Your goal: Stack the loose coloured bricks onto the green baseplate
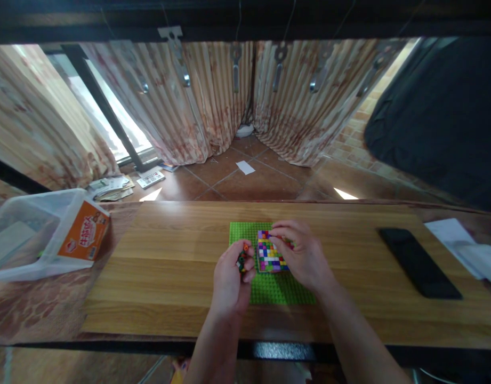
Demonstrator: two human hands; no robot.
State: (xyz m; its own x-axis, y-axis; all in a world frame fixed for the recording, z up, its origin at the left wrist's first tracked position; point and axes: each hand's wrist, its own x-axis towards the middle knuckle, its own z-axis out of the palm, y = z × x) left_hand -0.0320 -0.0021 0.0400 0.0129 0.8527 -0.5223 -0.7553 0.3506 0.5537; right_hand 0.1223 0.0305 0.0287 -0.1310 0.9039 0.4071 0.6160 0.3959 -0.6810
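A green studded baseplate (265, 290) lies on the wooden table. On it stands a block of many-coloured toy bricks (269, 256), in white, purple, yellow, blue, red and green. Just left of this block, my left hand (228, 277) is curled around several small loose toy bricks (242, 260), dark ones and an orange one among them. My right hand (305, 256) reaches over the block from the right. Its thumb and fingertips are pinched together at the block's far edge and cover part of its right side. Whatever sits between those fingertips is too small to make out.
A clear plastic bin (37, 229) with an orange label stands at the table's left. On the right lie a black phone-like slab (419, 261) and some white paper (453, 245). A dark bar (245, 24) with hanging metal clips crosses overhead. Beyond are curtains (213, 101).
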